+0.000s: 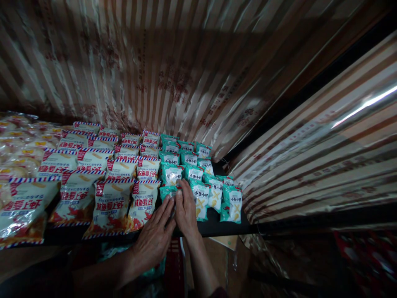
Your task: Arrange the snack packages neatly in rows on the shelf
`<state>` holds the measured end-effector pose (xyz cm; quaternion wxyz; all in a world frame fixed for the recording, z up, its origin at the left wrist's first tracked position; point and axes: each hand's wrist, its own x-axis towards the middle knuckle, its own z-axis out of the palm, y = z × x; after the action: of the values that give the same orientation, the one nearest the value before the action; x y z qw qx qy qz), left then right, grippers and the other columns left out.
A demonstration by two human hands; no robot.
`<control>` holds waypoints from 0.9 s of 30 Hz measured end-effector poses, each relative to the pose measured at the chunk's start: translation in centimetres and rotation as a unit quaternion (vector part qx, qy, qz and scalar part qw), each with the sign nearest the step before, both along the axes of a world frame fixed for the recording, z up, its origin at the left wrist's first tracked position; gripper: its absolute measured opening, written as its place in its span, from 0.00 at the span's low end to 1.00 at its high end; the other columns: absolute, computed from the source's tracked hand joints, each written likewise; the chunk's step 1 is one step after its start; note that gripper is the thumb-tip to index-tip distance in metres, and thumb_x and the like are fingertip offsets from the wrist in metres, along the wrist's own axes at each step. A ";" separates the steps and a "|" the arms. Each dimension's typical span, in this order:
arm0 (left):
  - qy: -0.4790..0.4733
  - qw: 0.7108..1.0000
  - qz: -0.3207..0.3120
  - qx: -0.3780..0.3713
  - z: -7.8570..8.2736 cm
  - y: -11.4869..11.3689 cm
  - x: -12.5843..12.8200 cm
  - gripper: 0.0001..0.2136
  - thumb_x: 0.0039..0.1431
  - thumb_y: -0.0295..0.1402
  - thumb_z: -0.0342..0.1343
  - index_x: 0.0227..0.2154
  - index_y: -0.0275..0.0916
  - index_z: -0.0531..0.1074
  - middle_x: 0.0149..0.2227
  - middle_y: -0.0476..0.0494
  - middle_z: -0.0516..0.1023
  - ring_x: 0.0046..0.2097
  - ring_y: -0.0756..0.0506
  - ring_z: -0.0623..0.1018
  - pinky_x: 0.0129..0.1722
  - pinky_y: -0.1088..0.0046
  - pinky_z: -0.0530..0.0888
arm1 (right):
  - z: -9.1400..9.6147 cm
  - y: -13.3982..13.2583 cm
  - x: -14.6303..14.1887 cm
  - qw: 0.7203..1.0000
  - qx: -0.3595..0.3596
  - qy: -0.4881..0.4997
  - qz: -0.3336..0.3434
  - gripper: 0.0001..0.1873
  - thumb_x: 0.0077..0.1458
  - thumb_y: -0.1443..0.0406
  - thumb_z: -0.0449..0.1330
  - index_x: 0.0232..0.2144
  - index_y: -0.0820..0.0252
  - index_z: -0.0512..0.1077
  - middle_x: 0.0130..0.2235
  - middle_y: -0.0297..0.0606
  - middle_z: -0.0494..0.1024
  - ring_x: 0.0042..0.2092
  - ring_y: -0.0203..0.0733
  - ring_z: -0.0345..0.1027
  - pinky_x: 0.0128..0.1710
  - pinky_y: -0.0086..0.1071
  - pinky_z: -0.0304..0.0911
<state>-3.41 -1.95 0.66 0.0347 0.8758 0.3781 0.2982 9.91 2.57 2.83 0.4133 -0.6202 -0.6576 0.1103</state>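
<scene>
Rows of small teal snack packets (198, 176) stand on a dark shelf (223, 225), beside rows of larger red-and-white snack bags (108, 198). My left hand (155, 236) and my right hand (186, 209) meet at the front of the teal rows. Both press their fingers, held together, against one teal packet (168, 191) at the front, most of it hidden behind them. My left fingers lie nearly flat along its left side, and my right fingers cover its right side.
Striped shiny plastic sheeting (186, 62) hangs behind and to the right of the shelf. More orange-toned bags (18, 157) fill the far left. Below the shelf edge lie a cardboard box (226, 256) and dim red goods (366, 252).
</scene>
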 end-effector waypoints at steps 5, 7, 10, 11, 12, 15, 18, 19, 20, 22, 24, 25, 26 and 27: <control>-0.001 1.000 0.010 0.012 -0.3 -0.1 0.0 0.32 0.56 0.18 0.42 0.65 0.32 0.48 0.68 0.33 0.41 0.68 0.36 0.45 0.61 0.56 0.64 | 0.7 -0.3 -0.4 0.997 0.049 -0.053 -0.002 0.23 0.66 0.58 0.44 0.57 0.61 0.65 0.62 0.49 0.61 0.65 0.48 0.51 0.61 0.53 0.54; -0.004 1.000 0.012 0.018 -0.5 -0.2 0.1 0.32 0.57 0.18 0.42 0.65 0.30 0.46 0.68 0.32 0.42 0.68 0.36 0.44 0.61 0.56 0.63 | 1.0 -0.5 -0.6 0.994 0.075 -0.075 0.002 0.22 0.66 0.60 0.44 0.56 0.61 0.65 0.63 0.49 0.60 0.66 0.48 0.49 0.62 0.53 0.53; -0.006 0.999 0.004 0.033 -0.7 -0.2 0.1 0.30 0.58 0.19 0.42 0.65 0.29 0.47 0.68 0.31 0.43 0.68 0.35 0.44 0.61 0.55 0.62 | 1.4 -0.7 -0.2 0.988 0.116 -0.102 -0.013 0.21 0.65 0.62 0.44 0.55 0.61 0.65 0.63 0.49 0.59 0.66 0.48 0.48 0.61 0.53 0.53; -0.006 0.999 0.001 0.037 -0.7 -0.2 0.1 0.30 0.58 0.19 0.42 0.65 0.30 0.48 0.68 0.31 0.43 0.68 0.35 0.44 0.61 0.55 0.62 | 1.5 -0.8 0.1 0.985 0.128 -0.111 -0.028 0.20 0.65 0.63 0.44 0.55 0.61 0.65 0.63 0.49 0.59 0.66 0.49 0.48 0.61 0.54 0.53; -0.005 0.999 -0.002 0.039 -0.6 -0.2 0.1 0.30 0.58 0.19 0.42 0.64 0.30 0.49 0.68 0.31 0.43 0.68 0.34 0.44 0.61 0.54 0.62 | 1.6 -0.8 0.6 0.982 0.139 -0.119 -0.047 0.20 0.65 0.63 0.44 0.55 0.61 0.65 0.63 0.49 0.60 0.66 0.49 0.47 0.61 0.55 0.53; 0.001 0.999 -0.007 0.036 -0.4 -0.2 0.0 0.29 0.58 0.19 0.43 0.63 0.30 0.52 0.68 0.30 0.43 0.68 0.33 0.45 0.60 0.53 0.62 | 1.5 -0.8 2.5 0.969 0.172 -0.141 -0.111 0.20 0.65 0.63 0.46 0.55 0.63 0.65 0.62 0.52 0.61 0.66 0.51 0.49 0.60 0.56 0.53; 0.007 0.999 -0.008 0.037 -0.1 -0.2 -0.1 0.29 0.58 0.19 0.44 0.63 0.31 0.53 0.68 0.31 0.44 0.68 0.33 0.45 0.61 0.52 0.61 | 0.9 -1.0 4.3 0.957 0.195 -0.151 -0.155 0.20 0.64 0.63 0.48 0.55 0.64 0.65 0.60 0.55 0.63 0.64 0.52 0.53 0.59 0.56 0.55; 0.007 0.999 -0.009 0.039 -0.1 -0.3 -0.1 0.29 0.58 0.19 0.44 0.63 0.31 0.53 0.68 0.31 0.44 0.68 0.33 0.45 0.61 0.52 0.61 | 0.6 -1.1 4.8 0.956 0.196 -0.151 -0.161 0.20 0.64 0.63 0.48 0.55 0.64 0.65 0.60 0.55 0.64 0.63 0.52 0.54 0.59 0.55 0.55; 0.007 0.999 -0.011 0.040 -0.1 -0.3 -0.1 0.29 0.58 0.19 0.44 0.63 0.32 0.53 0.68 0.32 0.45 0.68 0.33 0.45 0.61 0.51 0.60 | 0.3 -1.3 5.1 0.956 0.194 -0.150 -0.163 0.20 0.64 0.63 0.49 0.55 0.64 0.64 0.59 0.55 0.64 0.63 0.52 0.55 0.58 0.55 0.56; 0.005 0.999 -0.019 0.040 -0.3 -0.4 -0.1 0.29 0.58 0.19 0.45 0.64 0.35 0.53 0.68 0.33 0.44 0.68 0.33 0.46 0.61 0.50 0.60 | -0.2 -1.5 5.6 0.957 0.188 -0.149 -0.161 0.20 0.64 0.63 0.49 0.55 0.64 0.64 0.59 0.55 0.65 0.63 0.51 0.55 0.58 0.54 0.56; 0.003 0.999 -0.025 0.039 -0.6 -0.4 -0.1 0.31 0.58 0.19 0.46 0.64 0.38 0.52 0.69 0.34 0.42 0.68 0.33 0.46 0.61 0.49 0.60 | -0.7 -1.8 5.8 0.959 0.178 -0.151 -0.159 0.20 0.64 0.63 0.49 0.55 0.63 0.64 0.59 0.54 0.64 0.63 0.51 0.55 0.58 0.54 0.56; 0.003 0.999 -0.026 0.039 -0.8 -0.4 0.0 0.32 0.57 0.19 0.47 0.65 0.39 0.51 0.69 0.35 0.42 0.68 0.33 0.46 0.61 0.49 0.60 | -0.9 -1.8 5.8 0.960 0.172 -0.152 -0.158 0.19 0.64 0.63 0.49 0.55 0.63 0.64 0.59 0.54 0.64 0.63 0.51 0.55 0.58 0.54 0.56; 0.004 0.999 -0.026 0.038 -0.9 -0.4 0.0 0.33 0.56 0.18 0.47 0.65 0.40 0.51 0.69 0.35 0.41 0.68 0.33 0.45 0.61 0.49 0.60 | -1.1 -1.9 5.9 0.962 0.165 -0.152 -0.158 0.19 0.64 0.63 0.49 0.55 0.63 0.64 0.60 0.54 0.63 0.63 0.51 0.54 0.58 0.54 0.56; 0.003 0.999 -0.027 0.038 -1.0 -0.4 0.0 0.33 0.56 0.18 0.47 0.65 0.41 0.50 0.69 0.35 0.40 0.68 0.33 0.45 0.60 0.49 0.60 | -1.3 -1.9 5.9 0.963 0.160 -0.150 -0.158 0.19 0.64 0.63 0.49 0.54 0.63 0.64 0.60 0.54 0.63 0.63 0.51 0.54 0.58 0.54 0.56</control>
<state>-3.41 -2.36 -0.37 0.0084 0.8871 0.3429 0.3089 15.83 0.65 1.53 0.4161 -0.6512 -0.6149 -0.1574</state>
